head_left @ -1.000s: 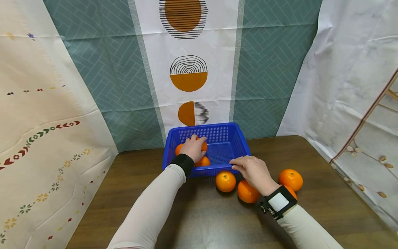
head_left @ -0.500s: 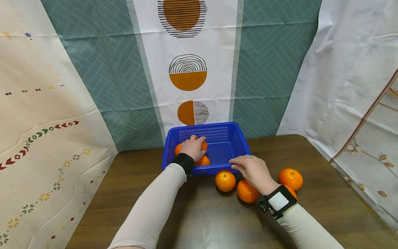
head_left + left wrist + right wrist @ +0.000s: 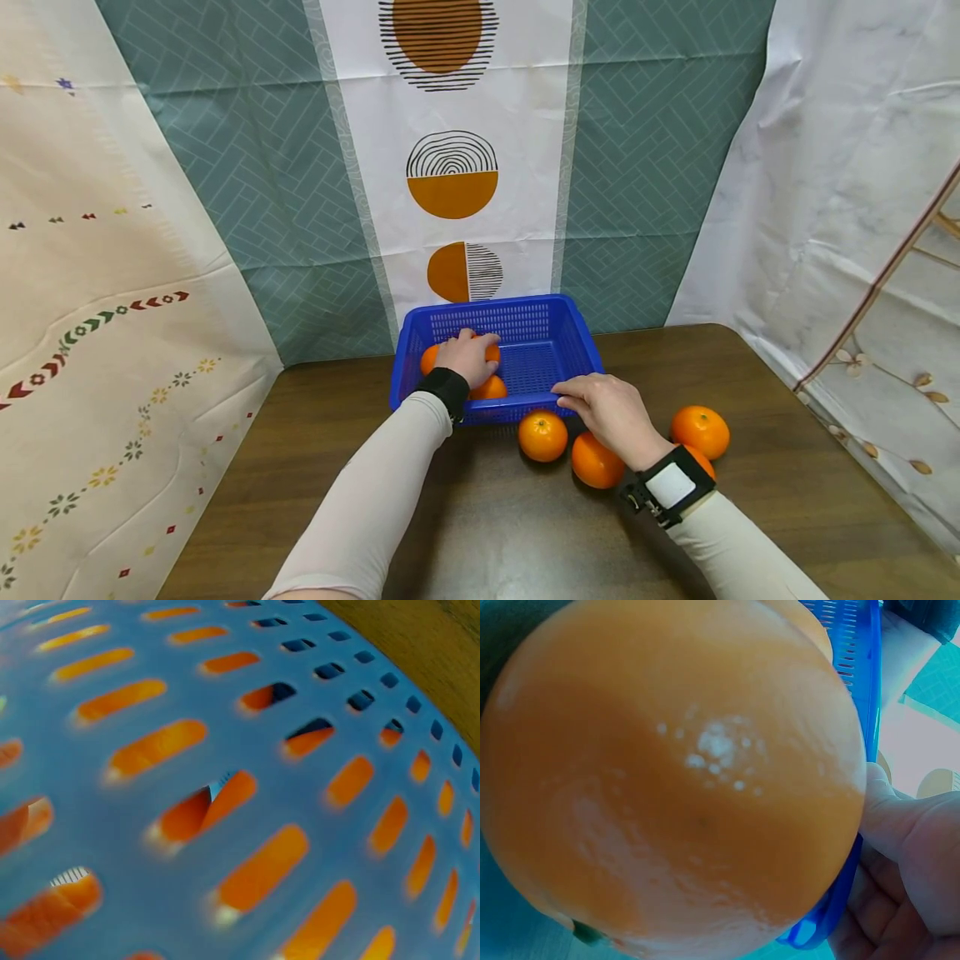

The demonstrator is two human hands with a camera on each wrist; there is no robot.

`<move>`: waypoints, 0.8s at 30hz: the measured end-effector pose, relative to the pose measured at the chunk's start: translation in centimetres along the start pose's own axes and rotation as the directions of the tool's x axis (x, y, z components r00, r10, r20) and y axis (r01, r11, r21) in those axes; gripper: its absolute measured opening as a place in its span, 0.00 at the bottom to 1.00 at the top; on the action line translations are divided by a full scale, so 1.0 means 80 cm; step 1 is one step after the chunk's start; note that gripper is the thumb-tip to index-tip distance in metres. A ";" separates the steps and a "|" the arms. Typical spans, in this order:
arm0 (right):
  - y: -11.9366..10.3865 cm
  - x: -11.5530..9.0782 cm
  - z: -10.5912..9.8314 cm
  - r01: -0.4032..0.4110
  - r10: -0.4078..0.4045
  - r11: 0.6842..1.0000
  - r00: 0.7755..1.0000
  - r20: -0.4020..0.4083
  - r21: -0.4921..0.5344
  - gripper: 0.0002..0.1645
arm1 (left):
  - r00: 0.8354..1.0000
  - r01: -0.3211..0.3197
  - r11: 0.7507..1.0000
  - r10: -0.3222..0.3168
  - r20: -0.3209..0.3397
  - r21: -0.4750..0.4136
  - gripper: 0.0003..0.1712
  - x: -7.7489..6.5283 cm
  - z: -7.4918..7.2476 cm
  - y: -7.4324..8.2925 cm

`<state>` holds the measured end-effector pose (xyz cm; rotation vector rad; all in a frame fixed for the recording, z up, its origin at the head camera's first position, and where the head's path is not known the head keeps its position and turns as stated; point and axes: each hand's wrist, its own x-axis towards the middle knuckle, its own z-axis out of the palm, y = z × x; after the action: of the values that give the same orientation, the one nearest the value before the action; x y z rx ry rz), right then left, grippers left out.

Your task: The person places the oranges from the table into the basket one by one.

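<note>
A blue plastic basket [image 3: 528,367] stands at the back of the table. My left hand [image 3: 463,357] reaches inside its left part, gripping an orange [image 3: 492,353] from above. More oranges lie around that hand, one left [image 3: 428,360] and one in front [image 3: 491,387]. In the left wrist view, the basket's slotted wall [image 3: 180,697] fills the picture, orange skin showing through. My right hand [image 3: 611,412] pinches the basket's front rim near its right corner. One orange [image 3: 675,787] covers most of the right wrist view, with the right hand [image 3: 922,862] beside it.
Outside the basket, an orange [image 3: 543,436] sits against its front. Another orange [image 3: 596,462] lies below my right hand. To the right of that wrist are an orange [image 3: 701,431] and a partly hidden one [image 3: 699,460]. Patterned cloths [image 3: 637,167] hang behind the wooden table [image 3: 480,533].
Both hands stay where they were, the left over the orange in the basket and the right on the rim. The head view has shifted very slightly.
</note>
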<state>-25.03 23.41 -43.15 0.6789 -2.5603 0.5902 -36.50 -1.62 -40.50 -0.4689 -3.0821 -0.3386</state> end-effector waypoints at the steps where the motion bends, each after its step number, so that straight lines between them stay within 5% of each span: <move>1: 0.000 0.000 0.000 -0.001 0.001 1.000 1.000 0.001 -0.001 0.11 | 1.000 0.001 1.000 -0.001 0.000 0.001 0.31 0.001 0.000 0.000; 24: 0.001 -0.001 0.000 -0.003 0.003 1.000 1.000 0.006 0.002 0.12 | 1.000 0.011 0.999 -0.011 0.012 0.037 0.26 0.016 0.016 -0.011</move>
<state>-25.04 23.48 -43.22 0.6790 -2.5666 0.5929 -37.93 -1.78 -41.86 -0.4548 -3.0984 -0.2796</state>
